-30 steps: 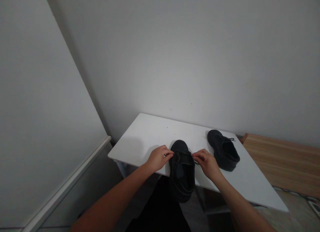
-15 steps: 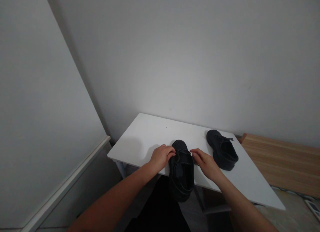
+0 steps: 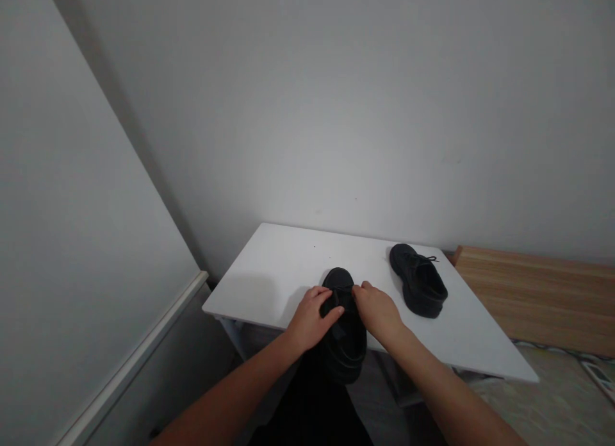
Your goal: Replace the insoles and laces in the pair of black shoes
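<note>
One near shoe (image 3: 342, 351) under the left hand (image 3: 312, 319) and right hand (image 3: 375, 311), one far shoe (image 3: 418, 280) beside them

Head view: two hands, two black lace-up shoes, one white worktop (image 3: 288, 266). The left hand's fingers curl over the near shoe's lacing; the right hand's fingertips bunch at the top of the same shoe, too dark to tell whether they pinch a lace. The near shoe lies toe away from the person, its heel jutting past the worktop's front edge. The far shoe stands just beside the right hand, toward the right edge, its dark opening facing up and a lace end (image 3: 432, 258) on top. Past that edge lies a wooden board (image 3: 528, 292).
</note>
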`<state>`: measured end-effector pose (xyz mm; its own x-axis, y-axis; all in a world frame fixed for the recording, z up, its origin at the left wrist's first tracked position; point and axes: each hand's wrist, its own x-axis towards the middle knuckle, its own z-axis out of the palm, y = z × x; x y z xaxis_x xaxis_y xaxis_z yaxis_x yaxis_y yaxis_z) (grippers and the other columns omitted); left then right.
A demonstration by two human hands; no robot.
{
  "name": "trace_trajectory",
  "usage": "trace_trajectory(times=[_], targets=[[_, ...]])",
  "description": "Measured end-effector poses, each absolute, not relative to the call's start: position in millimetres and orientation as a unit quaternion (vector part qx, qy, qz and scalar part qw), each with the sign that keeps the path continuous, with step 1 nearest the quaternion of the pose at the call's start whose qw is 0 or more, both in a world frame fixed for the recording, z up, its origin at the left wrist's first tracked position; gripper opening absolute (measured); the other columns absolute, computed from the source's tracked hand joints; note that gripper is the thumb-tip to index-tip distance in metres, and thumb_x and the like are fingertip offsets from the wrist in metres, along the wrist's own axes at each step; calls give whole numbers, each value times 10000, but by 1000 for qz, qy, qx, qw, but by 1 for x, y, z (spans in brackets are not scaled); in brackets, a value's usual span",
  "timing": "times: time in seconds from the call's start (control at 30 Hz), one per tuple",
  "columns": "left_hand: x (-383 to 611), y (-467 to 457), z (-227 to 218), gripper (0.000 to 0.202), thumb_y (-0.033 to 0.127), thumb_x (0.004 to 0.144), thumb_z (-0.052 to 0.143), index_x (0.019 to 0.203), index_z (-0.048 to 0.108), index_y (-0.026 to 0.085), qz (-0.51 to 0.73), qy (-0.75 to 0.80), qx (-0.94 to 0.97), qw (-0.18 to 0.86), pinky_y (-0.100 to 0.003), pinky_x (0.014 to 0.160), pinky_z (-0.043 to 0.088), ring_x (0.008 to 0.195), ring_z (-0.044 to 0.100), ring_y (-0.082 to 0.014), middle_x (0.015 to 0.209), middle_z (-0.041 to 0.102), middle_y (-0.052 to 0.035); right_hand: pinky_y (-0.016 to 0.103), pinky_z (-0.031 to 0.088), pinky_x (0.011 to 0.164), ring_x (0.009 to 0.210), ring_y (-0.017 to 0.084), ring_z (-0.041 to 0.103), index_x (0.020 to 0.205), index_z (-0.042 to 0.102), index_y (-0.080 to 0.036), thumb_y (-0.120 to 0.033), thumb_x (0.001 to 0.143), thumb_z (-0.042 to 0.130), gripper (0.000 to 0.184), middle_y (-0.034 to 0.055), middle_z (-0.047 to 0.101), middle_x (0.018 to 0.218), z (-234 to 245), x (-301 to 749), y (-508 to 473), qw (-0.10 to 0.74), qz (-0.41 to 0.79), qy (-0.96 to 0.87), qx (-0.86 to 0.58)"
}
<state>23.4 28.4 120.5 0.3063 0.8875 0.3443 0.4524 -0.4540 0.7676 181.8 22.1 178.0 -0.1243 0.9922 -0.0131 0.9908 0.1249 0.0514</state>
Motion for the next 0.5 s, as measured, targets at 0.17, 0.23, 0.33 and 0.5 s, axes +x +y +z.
trace_trajectory(times=[0.17, 0.23, 0.33, 0.5], targets=[[28, 23, 116, 386, 341, 702, 658, 1057, 612, 196, 386, 482, 744, 253, -359, 896, 414, 997, 449, -203, 1013, 517, -65, 259, 405, 683, 859, 179, 574, 992, 512, -160, -128, 888, 323, 218, 85, 597, 946, 171, 180, 15, -152, -13, 726, 671], [29, 25, 113, 411, 312, 685, 670, 1070, 599, 187, 387, 482, 732, 286, -341, 852, 439, 988, 446, -199, 1013, 507, -67, 255, 400, 718, 850, 168, 566, 1016, 497, -152, -133, 896, 308, 225, 73, 613, 918, 170, 179, 15, -185, -35, 718, 670], [29, 27, 109, 446, 217, 654, 670, 1088, 575, 173, 394, 477, 714, 327, -309, 811, 461, 1014, 432, -196, 1057, 485, -75, 291, 384, 772, 893, 205, 531, 993, 536, -143, -95, 858, 352, 233, 89, 615, 934, 173, 175, 16, -124, -3, 762, 636], [30, 26, 108, 441, 125, 652, 609, 1086, 556, 186, 404, 472, 707, 338, -304, 824, 460, 1023, 434, -188, 1051, 477, -66, 327, 382, 786, 892, 232, 514, 932, 590, -126, -62, 815, 409, 225, 117, 616, 924, 180, 166, 22, -5, 36, 809, 587]])
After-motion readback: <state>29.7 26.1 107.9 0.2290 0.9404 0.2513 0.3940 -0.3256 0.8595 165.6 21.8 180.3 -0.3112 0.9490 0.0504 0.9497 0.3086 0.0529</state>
